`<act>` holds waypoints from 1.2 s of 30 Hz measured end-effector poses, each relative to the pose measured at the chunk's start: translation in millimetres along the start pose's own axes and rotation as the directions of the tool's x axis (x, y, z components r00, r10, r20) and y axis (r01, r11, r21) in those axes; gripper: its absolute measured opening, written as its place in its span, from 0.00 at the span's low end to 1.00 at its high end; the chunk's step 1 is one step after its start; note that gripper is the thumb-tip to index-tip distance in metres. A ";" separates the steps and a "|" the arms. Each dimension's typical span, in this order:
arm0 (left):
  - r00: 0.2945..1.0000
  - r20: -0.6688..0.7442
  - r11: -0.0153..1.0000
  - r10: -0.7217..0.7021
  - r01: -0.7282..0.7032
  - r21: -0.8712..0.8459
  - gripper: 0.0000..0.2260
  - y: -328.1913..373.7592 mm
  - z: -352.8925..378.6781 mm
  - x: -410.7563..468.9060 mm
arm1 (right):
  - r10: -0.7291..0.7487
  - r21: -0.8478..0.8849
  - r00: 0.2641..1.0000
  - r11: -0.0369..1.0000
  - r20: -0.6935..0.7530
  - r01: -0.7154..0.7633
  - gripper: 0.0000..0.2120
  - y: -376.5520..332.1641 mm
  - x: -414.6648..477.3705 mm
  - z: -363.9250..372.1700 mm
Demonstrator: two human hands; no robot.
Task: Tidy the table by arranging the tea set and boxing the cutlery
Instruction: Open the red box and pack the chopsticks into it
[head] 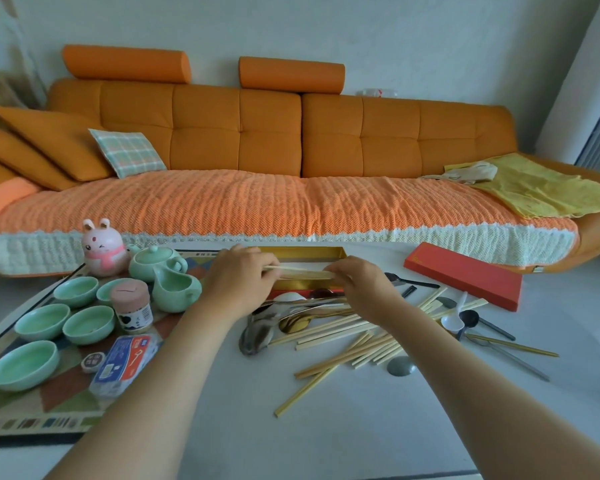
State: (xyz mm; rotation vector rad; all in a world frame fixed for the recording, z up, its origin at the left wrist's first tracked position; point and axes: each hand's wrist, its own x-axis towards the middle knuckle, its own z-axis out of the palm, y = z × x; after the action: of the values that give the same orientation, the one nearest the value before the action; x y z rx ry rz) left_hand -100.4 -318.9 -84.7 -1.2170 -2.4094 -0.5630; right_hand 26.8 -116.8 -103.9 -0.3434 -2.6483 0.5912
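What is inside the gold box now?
Inside the gold box, both the left hand and right hand hold chopsticks. The hands cover both ends of the interior.

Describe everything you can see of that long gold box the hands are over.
The long gold open box is a shallow rectangular tray with a shiny gold lining and a red outer edge. It lies flat on the white table, lidless. Both hands hold pale wooden chopsticks over it, hiding most of its inside.
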 end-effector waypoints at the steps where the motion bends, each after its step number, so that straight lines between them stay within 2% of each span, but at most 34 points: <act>1: 1.000 -0.023 1.000 -0.011 0.012 0.020 0.10 -3.1 3.9 1.1 | 0.007 0.002 0.999 1.000 -0.042 -0.007 0.14 1.5 3.6 1.7; 5: 0.999 -0.032 0.997 -0.016 0.019 0.077 0.15 -4.7 18.6 2.5 | 0.057 -0.069 0.989 0.995 -0.135 -0.067 0.17 3.4 18.2 9.5; 11: 0.959 0.284 1.000 -0.013 0.011 0.010 0.21 -0.3 35.4 1.1 | 0.092 -0.260 0.991 0.959 -0.100 -0.115 0.17 4.4 40.6 28.3; 16: 0.911 0.405 0.997 -0.073 0.062 0.040 0.23 -2.0 38.3 6.0 | 0.102 -0.255 0.995 0.962 0.000 -0.098 0.20 -3.5 43.6 28.2; 20: 0.905 0.415 0.996 -0.091 0.078 0.047 0.24 -2.7 41.4 9.4 | 0.080 -0.156 0.978 0.987 0.192 -0.050 0.19 -7.7 33.9 22.1; 22: 0.921 0.383 0.996 -0.073 0.051 0.068 0.23 -1.2 41.1 9.3 | 0.053 -0.155 0.974 0.988 0.218 -0.019 0.19 -7.7 29.2 20.1; 25: 0.959 0.283 1.000 -0.004 -0.002 0.022 0.21 5.4 37.8 9.5 | -0.022 -0.158 0.992 0.987 0.124 0.041 0.18 -4.2 23.8 16.5; 27: 0.978 0.199 0.997 0.071 -0.067 -0.023 0.15 14.1 34.3 8.5 | -0.120 -0.185 0.992 0.975 0.033 0.124 0.15 -1.8 20.1 12.1; 29: 0.979 0.152 0.989 0.138 -0.128 -0.073 0.09 24.3 30.7 5.6 | -0.157 -0.180 0.987 0.971 0.022 0.158 0.12 -4.7 13.6 3.0; 32: 0.962 0.214 0.981 0.167 -0.142 -0.129 0.04 37.8 26.3 -2.5 | -0.081 -0.189 0.983 0.976 0.163 0.112 0.15 -12.0 -2.9 -10.9; 36: 0.922 0.335 0.980 0.193 -0.161 -0.120 0.06 47.4 27.4 -14.3 | -0.022 -0.262 0.950 0.959 0.312 0.108 0.14 -9.7 -26.0 -17.3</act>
State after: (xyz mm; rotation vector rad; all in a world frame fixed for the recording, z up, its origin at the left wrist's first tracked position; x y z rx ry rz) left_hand -57.8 -288.7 -106.6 -1.6762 -2.5360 -0.4363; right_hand 56.0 -127.6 -93.8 -0.2576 -3.0387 0.2673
